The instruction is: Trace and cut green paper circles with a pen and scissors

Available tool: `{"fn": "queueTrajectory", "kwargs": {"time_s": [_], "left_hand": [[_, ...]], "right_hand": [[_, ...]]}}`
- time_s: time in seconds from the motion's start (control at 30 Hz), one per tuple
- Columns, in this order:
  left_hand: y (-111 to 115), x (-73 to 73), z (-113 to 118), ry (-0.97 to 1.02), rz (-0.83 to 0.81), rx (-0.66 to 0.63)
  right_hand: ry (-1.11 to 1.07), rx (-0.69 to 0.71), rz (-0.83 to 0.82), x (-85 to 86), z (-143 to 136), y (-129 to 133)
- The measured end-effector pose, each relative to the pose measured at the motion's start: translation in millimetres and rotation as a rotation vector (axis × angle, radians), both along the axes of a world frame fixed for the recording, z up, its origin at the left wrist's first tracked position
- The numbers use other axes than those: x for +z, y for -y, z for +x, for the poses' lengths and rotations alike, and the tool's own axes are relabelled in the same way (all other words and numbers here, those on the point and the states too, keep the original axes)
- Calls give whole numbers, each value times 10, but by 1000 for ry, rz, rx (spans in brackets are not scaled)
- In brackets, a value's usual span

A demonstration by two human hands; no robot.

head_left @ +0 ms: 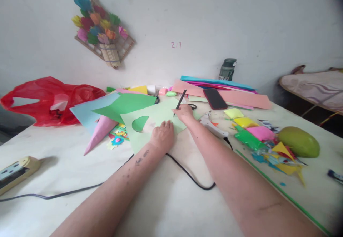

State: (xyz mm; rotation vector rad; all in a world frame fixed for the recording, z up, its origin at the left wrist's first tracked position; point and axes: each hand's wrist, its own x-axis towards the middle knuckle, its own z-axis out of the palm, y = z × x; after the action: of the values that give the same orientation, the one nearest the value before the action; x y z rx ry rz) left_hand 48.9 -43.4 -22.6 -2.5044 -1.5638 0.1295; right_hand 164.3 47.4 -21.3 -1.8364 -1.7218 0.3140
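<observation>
Evidently, drawing on the pale green sheet calls for a firm anchor: the left hand presses flat on its near part, fingers together and holding nothing, beside the cut-out opening, while the right hand pinches one black pen, its tip down at the paper. That sheet lies on the table, partly over a darker green sheet; a flatter backing would probably give a cleaner line. Light, even strokes seem best, with the pressing fingers near the tip but out of its path, and no weight on the weakened rim of the opening. Counted around the work: one phone, one glue gun, one pink cone, one red bag, one power strip, one flask, one green fruit and four clay packets, two yellowish, one pink, one green. The scraps overlap too much to count.
</observation>
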Motion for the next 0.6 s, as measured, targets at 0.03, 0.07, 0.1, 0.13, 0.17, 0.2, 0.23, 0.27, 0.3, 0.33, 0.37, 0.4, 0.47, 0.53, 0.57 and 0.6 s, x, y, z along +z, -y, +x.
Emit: {"fn": "queueTrajectory", "kwargs": {"time_s": [0.03,0.07,0.1,0.13,0.17,0.2,0.23,0.27,0.3,0.33,0.37,0.4,0.47,0.53,0.57,0.6], "left_hand": [[2,3,0,-2,0,3],[3,5,0,-3,0,6],[4,6,0,-1,-1,7],[4,7,-1,3,-2,7],[4,6,-2,7,-3,7],[4,6,-3,12,-4,7],[4,5,-4,15,-5,6],[4,5,-4,17,-6,5],[4,5,-5,17,-7,5],[4,5,-4,16,-7,5],[5,7,-4,14,-8,4],[6,8,-4,11,-7,2],[9,12,-3,8,2,0],[12,15,-1,5,9,-2],[12,16,-1,5,11,-1],[12,16,-1,5,12,-2]], "right_hand": [[-2,-3,0,2,0,3],[-5,-6,0,3,-1,5],[-8,-8,1,4,-1,8],[-10,-10,1,5,-1,10],[-11,-11,2,5,-1,11],[-11,-12,3,5,1,12],[-10,-12,3,4,2,11],[-7,-12,2,3,4,9],[-4,-12,1,2,7,7],[0,-11,-1,0,9,4],[5,-10,-4,-1,12,2],[9,-8,-5,-1,15,-1],[18,-6,-6,-1,19,-5],[25,-7,-8,1,22,-5],[28,-7,-9,3,24,-5],[30,-7,-11,5,25,-4]]}}
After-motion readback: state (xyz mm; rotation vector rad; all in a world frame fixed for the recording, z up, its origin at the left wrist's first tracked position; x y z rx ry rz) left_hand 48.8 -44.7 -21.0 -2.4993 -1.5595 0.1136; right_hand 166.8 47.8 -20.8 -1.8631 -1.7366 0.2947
